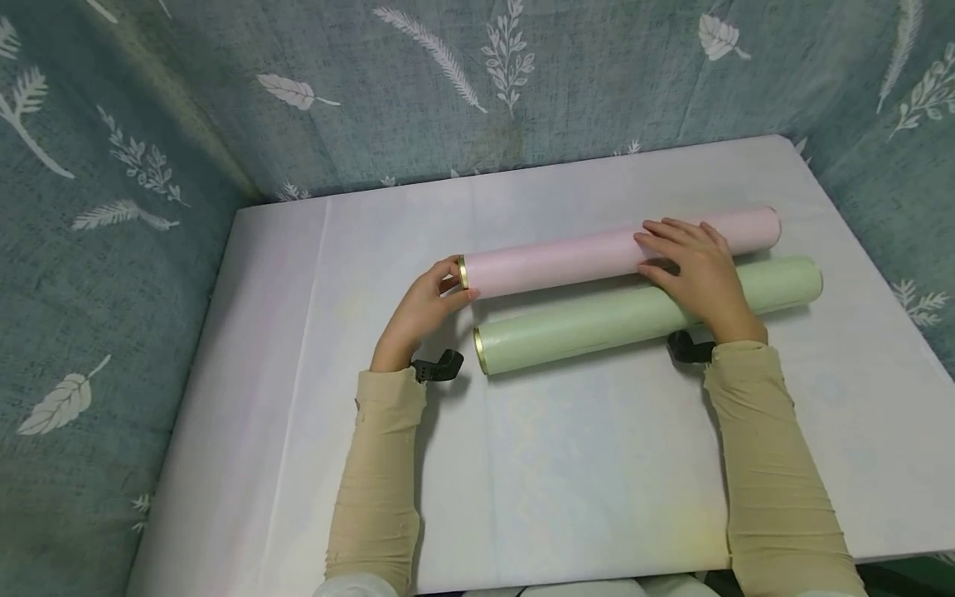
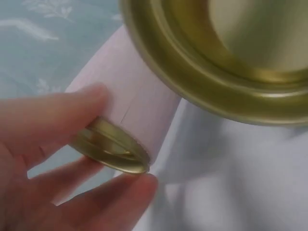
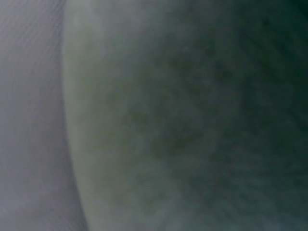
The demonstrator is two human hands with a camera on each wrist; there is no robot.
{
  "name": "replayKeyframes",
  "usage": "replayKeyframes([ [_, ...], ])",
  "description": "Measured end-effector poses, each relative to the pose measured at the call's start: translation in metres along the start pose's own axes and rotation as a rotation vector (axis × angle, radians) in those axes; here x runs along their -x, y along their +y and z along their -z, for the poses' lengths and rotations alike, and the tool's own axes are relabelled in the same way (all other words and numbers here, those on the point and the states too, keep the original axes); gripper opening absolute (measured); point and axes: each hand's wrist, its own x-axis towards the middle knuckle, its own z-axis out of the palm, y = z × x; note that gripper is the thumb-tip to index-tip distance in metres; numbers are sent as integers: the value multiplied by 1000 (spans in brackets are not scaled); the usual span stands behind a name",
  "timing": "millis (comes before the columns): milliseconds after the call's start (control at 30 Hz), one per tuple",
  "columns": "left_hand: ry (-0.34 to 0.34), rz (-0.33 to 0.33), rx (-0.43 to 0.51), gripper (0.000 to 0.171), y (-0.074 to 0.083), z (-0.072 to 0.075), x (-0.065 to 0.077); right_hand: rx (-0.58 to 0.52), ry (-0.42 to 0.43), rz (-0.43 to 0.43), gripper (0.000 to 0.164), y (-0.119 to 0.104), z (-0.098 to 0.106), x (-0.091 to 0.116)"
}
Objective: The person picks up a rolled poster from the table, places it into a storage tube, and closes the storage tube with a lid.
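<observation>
A long pink tube with a gold metal rim at its left end lies slantwise over the white table. My left hand holds that end, thumb on the pink side and fingertips at the rim's lower edge. Farther along, my right hand spans the same tube, fingers over its top and thumb at its near side. Below it in the head view is a pale green tube, gold-rimmed too, passing under my right wrist. In the right wrist view the green surface fills most of the frame, blurred.
The white-covered table meets a teal leaf-patterned cloth behind and at both sides. The gold end of the green tube looms close in the left wrist view. Black wrist cameras sit by both wrists.
</observation>
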Motion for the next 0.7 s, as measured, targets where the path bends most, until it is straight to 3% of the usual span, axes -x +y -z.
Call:
replayKeyframes([
  [133, 18, 14, -34, 28, -16, -3, -10, 15, -39, -17, 48, 0, 0, -1],
  [367, 44, 61, -57, 27, -20, -7, -14, -2, -76, -40, 47, 0, 0, -3],
  [533, 29, 57, -68, 29, -19, -8, -14, -85, 24, -76, 44, 2, 5, -1],
  [700, 15, 79, -210, 42, -18, 9, -4, -184, 118, -90, 44, -2, 13, 1],
])
